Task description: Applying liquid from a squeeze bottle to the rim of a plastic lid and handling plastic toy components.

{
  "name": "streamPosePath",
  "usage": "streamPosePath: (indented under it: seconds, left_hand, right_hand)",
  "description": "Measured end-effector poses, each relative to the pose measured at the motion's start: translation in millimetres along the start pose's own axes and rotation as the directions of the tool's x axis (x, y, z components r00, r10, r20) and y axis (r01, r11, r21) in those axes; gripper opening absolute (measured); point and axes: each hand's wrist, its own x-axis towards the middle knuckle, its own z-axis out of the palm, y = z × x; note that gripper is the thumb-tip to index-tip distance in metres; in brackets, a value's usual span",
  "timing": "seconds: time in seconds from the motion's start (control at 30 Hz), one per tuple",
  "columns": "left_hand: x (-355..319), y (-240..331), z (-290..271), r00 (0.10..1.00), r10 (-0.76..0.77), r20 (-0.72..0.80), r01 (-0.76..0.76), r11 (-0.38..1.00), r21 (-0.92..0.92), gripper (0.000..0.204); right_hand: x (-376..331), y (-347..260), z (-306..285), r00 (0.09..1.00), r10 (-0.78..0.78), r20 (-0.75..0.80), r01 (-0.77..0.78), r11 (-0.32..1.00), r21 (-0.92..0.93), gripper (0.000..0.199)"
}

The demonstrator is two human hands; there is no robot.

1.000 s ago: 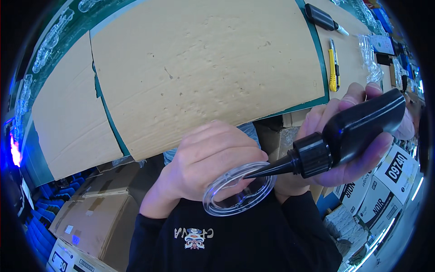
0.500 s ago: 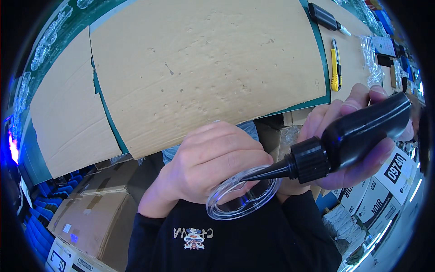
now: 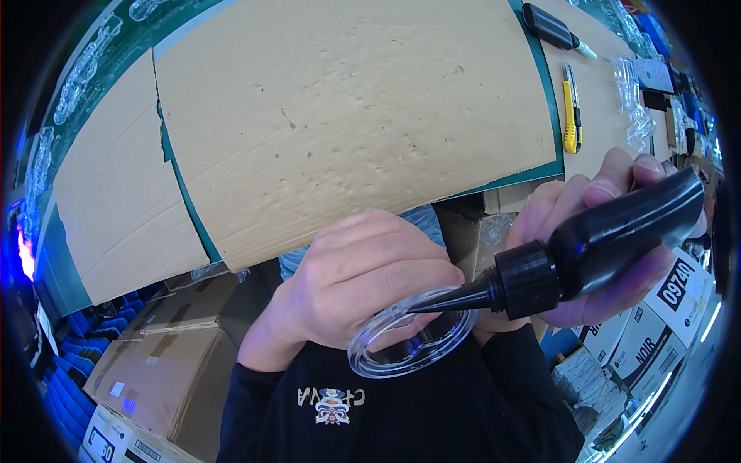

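My left hand (image 3: 378, 274) is closed on a clear plastic ring (image 3: 369, 363), which tilts below its fingers. Part of the ring is hidden behind that hand. In my right hand (image 3: 559, 204) lies a black squeeze bottle (image 3: 617, 239) with a ribbed collar, its tapered nozzle (image 3: 455, 298) pointing left. The nozzle's tip is at the ring's upper part; whether it touches the plastic I cannot tell. Both hands are in front of my dark top, just off the table's near edge.
Cardboard sheets (image 3: 347, 116) cover the green table. On the right lie a yellow utility knife (image 3: 571, 112), a second black bottle (image 3: 549, 27) with a pale tip, and clear plastic pieces (image 3: 633, 108). Cartons (image 3: 162, 370) stand lower left, white boxes (image 3: 648, 339) lower right.
The bottle and my right hand have shifted very slightly downward. The ring has tilted a little. Both hands keep their hold.
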Motion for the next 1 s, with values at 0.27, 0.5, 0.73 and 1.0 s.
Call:
streamPosePath:
  seconds: [0.27, 0.5, 0.73, 1.0]
  left_hand:
    - [1, 1, 0, 1.000, -0.007, 0.003, 0.007, 1.000, 0.009, 0.016]
    - [2, 2, 0, 1.000, -0.021, 0.017, 0.020, 1.000, 0.011, 0.017]
    - [1, 1, 3, 1.000, -0.009, 0.004, 0.009, 1.000, 0.001, 0.018]
    - [1, 4, 4, 1.000, -0.003, -0.016, 0.003, 1.000, 0.015, 0.017]
  right_hand:
    - [8, 2, -12, 0.970, -0.074, 0.231, 0.035, 0.985, 0.170, 0.043]
    - [10, -4, -17, 0.961, -0.040, 0.274, -0.006, 0.987, 0.163, 0.042]
    - [5, -6, -15, 0.986, -0.039, 0.163, 0.030, 0.998, 0.056, 0.046]
    - [1, -4, -7, 0.993, -0.110, -0.049, 0.105, 0.990, -0.091, 0.054]
